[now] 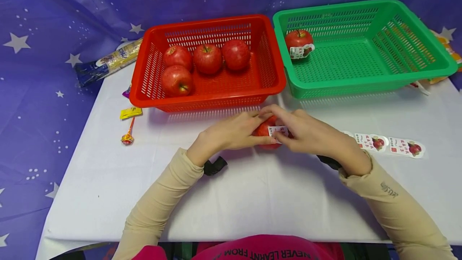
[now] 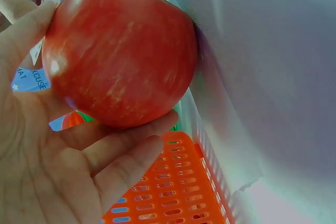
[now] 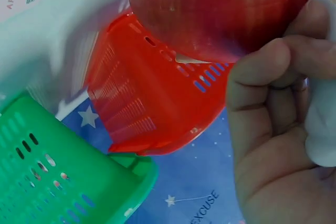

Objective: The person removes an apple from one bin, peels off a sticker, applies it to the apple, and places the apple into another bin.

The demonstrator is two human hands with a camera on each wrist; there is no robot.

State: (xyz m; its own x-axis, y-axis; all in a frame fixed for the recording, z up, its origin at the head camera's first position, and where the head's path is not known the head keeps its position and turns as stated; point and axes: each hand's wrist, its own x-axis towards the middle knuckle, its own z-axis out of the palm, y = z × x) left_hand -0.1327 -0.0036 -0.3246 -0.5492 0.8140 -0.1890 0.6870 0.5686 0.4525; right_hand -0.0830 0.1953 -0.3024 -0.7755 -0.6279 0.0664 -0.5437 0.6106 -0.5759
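Note:
A red apple [image 1: 262,132] rests on the white table in front of the baskets. My left hand [image 1: 234,131] holds it from the left side, thumb near and fingers curved round the far side; the left wrist view shows the fingers along the skin of the apple [image 2: 123,51]. From the right, my right hand [image 1: 310,133] pinches a white printed label [image 1: 277,132] between thumb and fingers, against the apple's face. In the right wrist view part of the white label [image 3: 321,124] shows beside the thumb. The apple's far side is hidden by the hands.
Behind the hands stands a red basket [image 1: 216,100] with several apples. A green basket [image 1: 361,84] to its right holds one labelled apple [image 1: 298,40]. More labels [image 1: 373,143] lie right of my right hand. A lollipop [image 1: 128,137], a yellow packet [image 1: 130,112] and a long package [image 1: 108,61] lie left.

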